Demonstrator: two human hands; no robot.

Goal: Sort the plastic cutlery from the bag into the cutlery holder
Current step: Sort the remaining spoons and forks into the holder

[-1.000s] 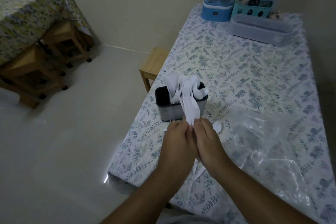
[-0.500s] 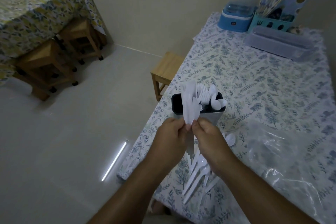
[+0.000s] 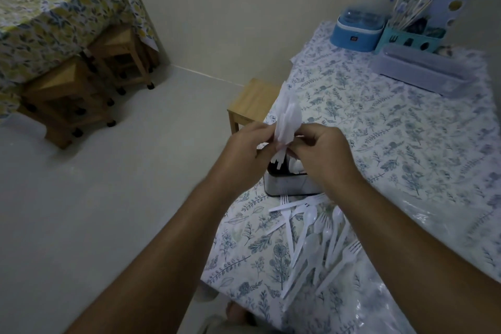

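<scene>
A bundle of white plastic knives (image 3: 288, 116) stands upright, blurred, pinched between my left hand (image 3: 248, 148) and my right hand (image 3: 321, 148). Both hands hover directly above the metal cutlery holder (image 3: 288, 184), which has a dark interior with white cutlery inside and is mostly hidden behind them. Nearer to me, a loose heap of white forks and spoons (image 3: 311, 241) lies on the floral tablecloth. The clear plastic bag (image 3: 444, 225) lies crumpled at the right, partly under my right arm.
The table's left edge (image 3: 217, 249) drops to the floor just left of the heap. A small wooden stool (image 3: 250, 100) stands beyond the holder. A blue box (image 3: 357, 32), a teal organiser (image 3: 412, 40) and a grey lidded tray (image 3: 423, 76) sit at the far end.
Both hands have risen with the knife bundle and now hang over the holder instead of in front of it. My view has tilted down, which brings the loose forks and spoons into sight.
</scene>
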